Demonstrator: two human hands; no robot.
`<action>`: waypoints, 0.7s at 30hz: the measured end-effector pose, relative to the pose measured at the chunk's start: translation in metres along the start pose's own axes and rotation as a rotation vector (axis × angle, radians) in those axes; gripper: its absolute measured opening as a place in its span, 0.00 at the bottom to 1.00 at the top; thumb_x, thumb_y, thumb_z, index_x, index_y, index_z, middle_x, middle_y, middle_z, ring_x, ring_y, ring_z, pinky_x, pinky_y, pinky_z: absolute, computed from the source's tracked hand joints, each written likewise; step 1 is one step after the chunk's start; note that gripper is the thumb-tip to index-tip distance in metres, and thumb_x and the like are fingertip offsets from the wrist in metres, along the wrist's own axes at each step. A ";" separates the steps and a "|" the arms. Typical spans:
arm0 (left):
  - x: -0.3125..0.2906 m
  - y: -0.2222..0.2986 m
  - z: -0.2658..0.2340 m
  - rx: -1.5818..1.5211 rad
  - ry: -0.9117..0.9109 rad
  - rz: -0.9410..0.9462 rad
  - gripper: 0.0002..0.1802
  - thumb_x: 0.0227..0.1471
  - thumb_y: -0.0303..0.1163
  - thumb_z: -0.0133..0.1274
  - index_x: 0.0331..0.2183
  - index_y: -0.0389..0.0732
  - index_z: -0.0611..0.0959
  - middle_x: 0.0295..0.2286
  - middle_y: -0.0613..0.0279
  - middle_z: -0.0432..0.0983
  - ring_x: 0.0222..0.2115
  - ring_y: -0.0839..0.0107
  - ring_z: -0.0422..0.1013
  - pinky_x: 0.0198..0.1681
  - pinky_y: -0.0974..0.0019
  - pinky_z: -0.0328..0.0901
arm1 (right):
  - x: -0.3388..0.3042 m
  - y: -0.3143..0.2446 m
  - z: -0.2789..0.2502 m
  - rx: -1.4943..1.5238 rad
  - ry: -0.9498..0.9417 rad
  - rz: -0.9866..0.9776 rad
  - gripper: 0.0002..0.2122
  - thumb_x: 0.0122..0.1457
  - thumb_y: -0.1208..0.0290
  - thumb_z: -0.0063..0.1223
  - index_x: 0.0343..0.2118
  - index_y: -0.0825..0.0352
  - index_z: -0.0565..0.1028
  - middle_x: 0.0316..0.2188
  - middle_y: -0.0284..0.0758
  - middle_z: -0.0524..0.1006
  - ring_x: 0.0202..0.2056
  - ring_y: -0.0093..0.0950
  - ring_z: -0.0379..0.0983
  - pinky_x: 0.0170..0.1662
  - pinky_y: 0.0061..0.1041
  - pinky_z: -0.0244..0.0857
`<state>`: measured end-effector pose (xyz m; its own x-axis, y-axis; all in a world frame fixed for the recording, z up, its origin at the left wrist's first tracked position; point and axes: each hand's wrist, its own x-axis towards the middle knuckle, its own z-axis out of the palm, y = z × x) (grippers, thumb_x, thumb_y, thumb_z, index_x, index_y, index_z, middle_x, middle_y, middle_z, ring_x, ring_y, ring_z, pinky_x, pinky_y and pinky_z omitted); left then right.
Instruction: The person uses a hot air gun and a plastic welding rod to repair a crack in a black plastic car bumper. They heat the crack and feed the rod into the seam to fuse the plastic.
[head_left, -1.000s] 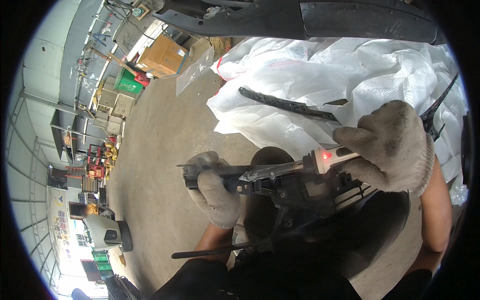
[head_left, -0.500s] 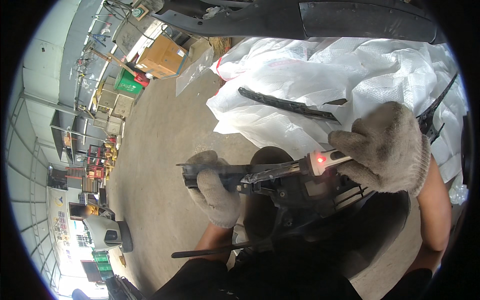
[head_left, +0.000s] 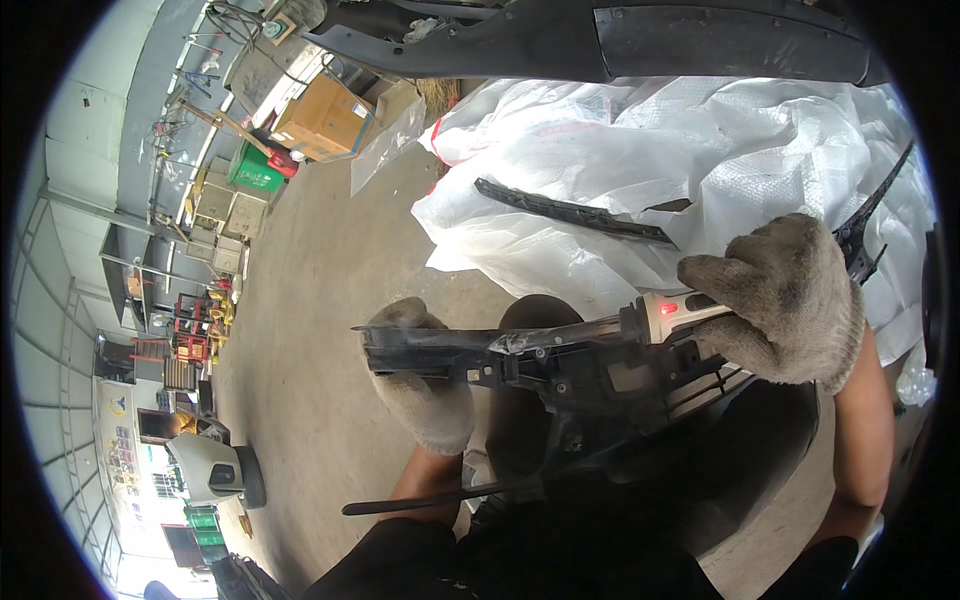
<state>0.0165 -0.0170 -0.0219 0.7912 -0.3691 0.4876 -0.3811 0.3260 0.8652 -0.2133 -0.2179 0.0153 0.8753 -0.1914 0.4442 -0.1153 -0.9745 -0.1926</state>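
My left hand, in a grey knit glove, grips the left end of a black plastic car part from behind and below. The part lies across my lap and has slots and a lattice at its right. My right hand, gloved alike, is closed round the pale handle of a soldering iron with a lit red light. The iron's metal barrel points left along the part's upper edge. Its tip is at a shiny, rough patch there; whether it touches, I cannot tell.
White plastic sheeting lies ahead, bearing a narrow black trim strip. A large black bumper-like panel spans the far edge. Beyond the concrete floor at left are a cardboard box, a green bin and shelving.
My right hand and the soldering iron have shifted slightly right, drawing the tip along the part's edge. My left thumb has left the part's front face.
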 end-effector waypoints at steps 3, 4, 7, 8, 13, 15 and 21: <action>0.002 0.004 -0.012 0.100 -0.075 -0.023 0.40 0.52 0.65 0.46 0.46 0.34 0.71 0.30 0.60 0.69 0.29 0.73 0.67 0.31 0.72 0.63 | 0.006 -0.001 0.005 0.000 0.019 -0.033 0.20 0.42 0.51 0.62 0.32 0.63 0.79 0.12 0.30 0.70 0.15 0.27 0.67 0.23 0.29 0.60; 0.002 0.003 -0.013 0.104 -0.103 -0.008 0.41 0.51 0.66 0.45 0.46 0.34 0.72 0.30 0.60 0.69 0.29 0.73 0.67 0.31 0.72 0.63 | 0.007 -0.002 0.002 -0.021 0.009 -0.039 0.18 0.45 0.52 0.62 0.33 0.62 0.78 0.13 0.28 0.71 0.15 0.25 0.67 0.22 0.27 0.61; 0.002 0.000 -0.014 0.121 -0.159 0.025 0.42 0.51 0.67 0.44 0.46 0.33 0.72 0.31 0.60 0.69 0.30 0.73 0.67 0.32 0.72 0.63 | 0.007 -0.004 0.002 -0.016 -0.017 -0.049 0.16 0.48 0.53 0.61 0.32 0.60 0.78 0.13 0.27 0.72 0.15 0.22 0.69 0.21 0.25 0.64; 0.001 -0.002 -0.013 0.128 -0.161 0.030 0.43 0.52 0.67 0.44 0.46 0.33 0.72 0.31 0.60 0.69 0.30 0.73 0.67 0.32 0.72 0.63 | 0.006 -0.004 0.002 -0.004 -0.024 -0.050 0.16 0.48 0.53 0.61 0.32 0.60 0.78 0.13 0.27 0.72 0.15 0.22 0.69 0.21 0.25 0.64; -0.001 -0.001 -0.014 0.147 -0.123 -0.016 0.42 0.53 0.67 0.41 0.45 0.34 0.71 0.32 0.61 0.69 0.32 0.72 0.67 0.35 0.71 0.64 | 0.008 -0.009 0.003 -0.089 0.052 -0.114 0.15 0.49 0.52 0.59 0.32 0.59 0.78 0.14 0.27 0.72 0.15 0.22 0.69 0.20 0.25 0.62; -0.003 -0.002 -0.014 0.222 -0.089 -0.050 0.41 0.54 0.67 0.40 0.45 0.34 0.71 0.33 0.62 0.68 0.33 0.73 0.67 0.37 0.71 0.65 | 0.009 -0.009 0.004 -0.098 0.015 -0.107 0.15 0.50 0.52 0.58 0.32 0.59 0.78 0.14 0.27 0.72 0.15 0.22 0.68 0.20 0.25 0.62; -0.006 0.008 -0.013 0.181 -0.160 -0.084 0.39 0.53 0.66 0.41 0.43 0.35 0.72 0.34 0.62 0.68 0.34 0.73 0.66 0.38 0.70 0.64 | 0.012 -0.013 0.002 -0.118 -0.003 -0.121 0.16 0.50 0.52 0.58 0.33 0.60 0.78 0.14 0.27 0.72 0.16 0.22 0.68 0.20 0.25 0.62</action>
<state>0.0155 -0.0008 -0.0194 0.7433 -0.5262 0.4131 -0.4080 0.1328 0.9033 -0.2007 -0.2074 0.0214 0.8875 -0.0714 0.4553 -0.0629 -0.9974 -0.0339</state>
